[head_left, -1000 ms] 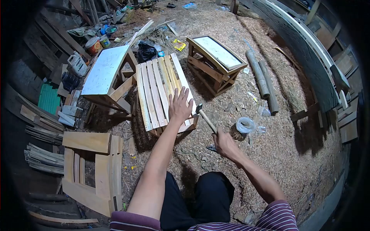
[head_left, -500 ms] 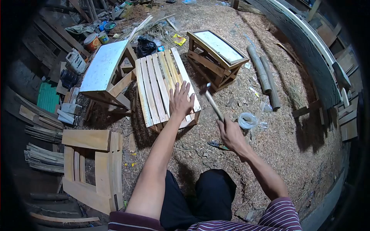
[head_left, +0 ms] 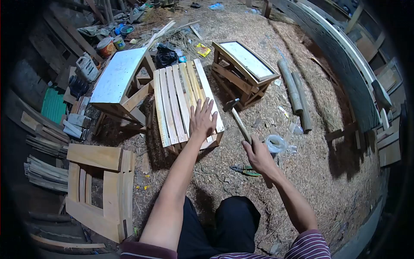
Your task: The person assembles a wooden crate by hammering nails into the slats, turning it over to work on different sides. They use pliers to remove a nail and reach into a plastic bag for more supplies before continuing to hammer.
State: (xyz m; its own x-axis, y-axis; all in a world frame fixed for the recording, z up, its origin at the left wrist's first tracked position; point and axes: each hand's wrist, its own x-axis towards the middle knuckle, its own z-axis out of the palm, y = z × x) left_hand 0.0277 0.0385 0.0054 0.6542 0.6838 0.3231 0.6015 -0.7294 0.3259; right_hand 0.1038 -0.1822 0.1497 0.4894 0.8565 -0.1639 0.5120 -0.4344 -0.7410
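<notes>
My left hand (head_left: 202,119) lies flat with fingers spread on the front right part of a slatted wooden stool (head_left: 177,101). Its top is made of several pale slats with gaps between them. My right hand (head_left: 259,156) is wrapped round the wooden handle of a hammer (head_left: 240,125). The hammer's dark head points up and away, right of the stool and apart from it. Below the right hand, pliers (head_left: 246,170) with green handles lie on the ground. Close to that hand stands a clear plastic bag or tub (head_left: 277,143), its contents not clear.
White-topped wooden stools stand left (head_left: 118,73) and right (head_left: 246,58) of the slatted one. A wooden frame (head_left: 97,190) and stacked slats (head_left: 47,172) lie at left. Two poles (head_left: 291,86) rest on the shavings at right. A black bag (head_left: 166,56) sits behind.
The hammer has shifted slightly down and its head is turned differently. My left hand stays on the slats. The whole view has shifted a little.
</notes>
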